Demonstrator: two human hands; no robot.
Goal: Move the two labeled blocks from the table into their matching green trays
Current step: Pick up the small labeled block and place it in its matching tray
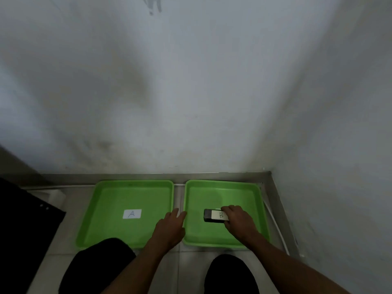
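Observation:
Two green trays lie side by side in front of a wall. The left tray has a white label marked A lying flat in its middle. Inside the right tray rests a dark block with a white label marked B. My right hand grips that block's right end, with fingers on both of its long sides. My left hand rests over the gap between the trays, its fingers stretched out and touching the right tray's left rim. It holds nothing that I can see. No other block is visible.
A grey wall rises right behind the trays, and a second wall closes the right side. A white cable runs along the right tray. A black object stands at the left. My knees in black trousers are at the near edge.

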